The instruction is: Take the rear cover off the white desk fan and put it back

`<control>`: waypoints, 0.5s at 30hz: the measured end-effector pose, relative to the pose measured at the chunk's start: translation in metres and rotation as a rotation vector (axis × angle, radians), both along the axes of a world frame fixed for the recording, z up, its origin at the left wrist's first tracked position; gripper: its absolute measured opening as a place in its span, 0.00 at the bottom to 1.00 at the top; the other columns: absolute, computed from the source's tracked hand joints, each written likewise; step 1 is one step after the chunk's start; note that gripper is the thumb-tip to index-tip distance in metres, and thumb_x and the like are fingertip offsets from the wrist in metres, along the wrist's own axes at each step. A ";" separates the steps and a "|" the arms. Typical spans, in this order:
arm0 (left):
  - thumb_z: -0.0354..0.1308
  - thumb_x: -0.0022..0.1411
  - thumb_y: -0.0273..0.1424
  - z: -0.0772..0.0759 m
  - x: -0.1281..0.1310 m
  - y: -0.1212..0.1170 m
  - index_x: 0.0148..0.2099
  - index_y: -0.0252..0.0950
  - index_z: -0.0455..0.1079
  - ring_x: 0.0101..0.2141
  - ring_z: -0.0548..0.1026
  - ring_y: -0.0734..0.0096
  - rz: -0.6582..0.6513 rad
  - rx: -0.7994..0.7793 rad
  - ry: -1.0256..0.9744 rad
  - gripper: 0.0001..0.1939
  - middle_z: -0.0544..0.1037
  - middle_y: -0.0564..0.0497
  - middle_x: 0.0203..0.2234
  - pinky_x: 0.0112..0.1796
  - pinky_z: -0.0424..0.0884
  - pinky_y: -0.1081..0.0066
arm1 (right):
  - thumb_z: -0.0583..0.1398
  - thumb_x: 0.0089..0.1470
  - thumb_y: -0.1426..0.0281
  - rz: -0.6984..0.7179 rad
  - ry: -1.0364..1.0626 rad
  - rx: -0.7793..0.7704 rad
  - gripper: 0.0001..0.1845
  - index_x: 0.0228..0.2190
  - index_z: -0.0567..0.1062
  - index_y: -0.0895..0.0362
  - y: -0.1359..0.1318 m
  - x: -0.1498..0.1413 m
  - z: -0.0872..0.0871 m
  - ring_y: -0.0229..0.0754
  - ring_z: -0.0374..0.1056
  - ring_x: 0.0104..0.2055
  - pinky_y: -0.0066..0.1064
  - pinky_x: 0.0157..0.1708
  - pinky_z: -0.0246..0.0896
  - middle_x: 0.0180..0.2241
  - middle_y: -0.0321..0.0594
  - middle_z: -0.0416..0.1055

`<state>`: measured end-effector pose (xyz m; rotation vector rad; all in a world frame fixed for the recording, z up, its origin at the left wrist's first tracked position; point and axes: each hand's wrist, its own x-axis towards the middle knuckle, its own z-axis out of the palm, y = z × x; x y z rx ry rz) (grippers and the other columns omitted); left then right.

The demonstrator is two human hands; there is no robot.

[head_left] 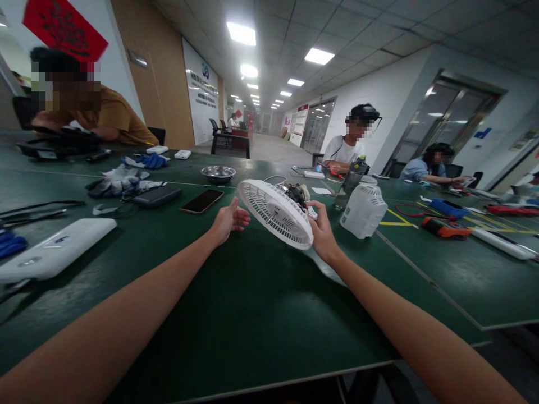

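My right hand (322, 230) grips the right rim of a white round fan head (275, 212) and holds it tilted above the green table (236, 292). Dark motor parts and wires (297, 193) show behind the grille. My left hand (229, 219) hovers just left of the fan's rim, fingers loosely curled and apart, holding nothing. A white ribbed fan housing (364, 207) stands on the table to the right of my right hand.
A black phone (202, 201), a dark power bank (156, 196), gloves (118, 179), a steel bowl (218, 173) and a white device (50, 249) lie to the left. A water bottle (351, 179) stands behind the housing. Tools (446, 227) lie right. Three people sit around the tables.
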<state>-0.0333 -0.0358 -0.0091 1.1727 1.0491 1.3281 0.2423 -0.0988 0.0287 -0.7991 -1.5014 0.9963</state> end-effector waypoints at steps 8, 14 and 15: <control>0.50 0.61 0.59 0.014 0.001 -0.011 0.39 0.32 0.76 0.36 0.81 0.51 -0.187 -0.121 -0.210 0.33 0.82 0.39 0.31 0.34 0.76 0.62 | 0.63 0.55 0.59 -0.113 -0.431 0.246 0.24 0.51 0.63 0.47 -0.003 0.013 -0.001 0.42 0.66 0.35 0.35 0.38 0.63 0.35 0.33 0.69; 0.57 0.64 0.38 0.021 0.006 -0.020 0.36 0.34 0.76 0.35 0.81 0.54 -0.134 -0.214 -0.258 0.12 0.82 0.42 0.29 0.38 0.79 0.60 | 0.62 0.55 0.55 -0.101 -0.641 0.360 0.26 0.52 0.64 0.49 -0.004 0.019 -0.003 0.45 0.66 0.39 0.41 0.46 0.64 0.41 0.39 0.70; 0.56 0.65 0.35 0.021 0.006 -0.020 0.36 0.35 0.76 0.34 0.81 0.56 -0.120 -0.227 -0.252 0.11 0.81 0.43 0.29 0.38 0.79 0.62 | 0.61 0.56 0.55 -0.102 -0.653 0.372 0.26 0.53 0.64 0.50 -0.003 0.020 -0.003 0.46 0.66 0.39 0.42 0.47 0.64 0.42 0.41 0.69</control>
